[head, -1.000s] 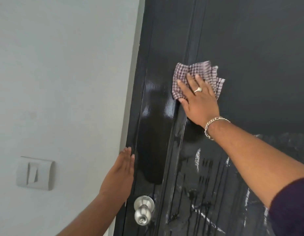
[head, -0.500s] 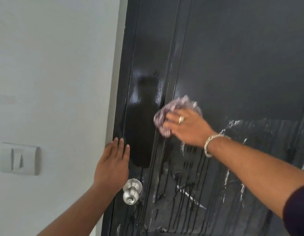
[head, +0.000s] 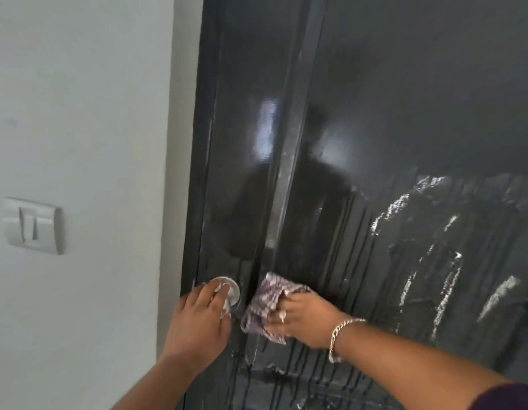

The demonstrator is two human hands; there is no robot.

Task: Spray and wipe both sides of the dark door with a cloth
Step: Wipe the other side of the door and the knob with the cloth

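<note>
At 6 o'clock on door (head: 404, 99): right hand (head: 304, 321) gripping cloth (head: 265, 306), wiping; left hand (head: 197, 324) holding knob (head: 231, 288). Next: working streaks at 3 o'clock.

— What bears everything here?

— The dark door (head: 404, 99), upright, glossy, with a raised vertical strip running down it.

— And what sits on its face?

— Wet streaks and whitish spray runs (head: 428, 261) across the lower right panel. A silver knob (head: 231, 291) is mounted near the left edge. A checked cloth (head: 265, 306) lies bunched against the surface just right of the knob.

— Beside the door?

— A pale wall (head: 79, 113).
</note>
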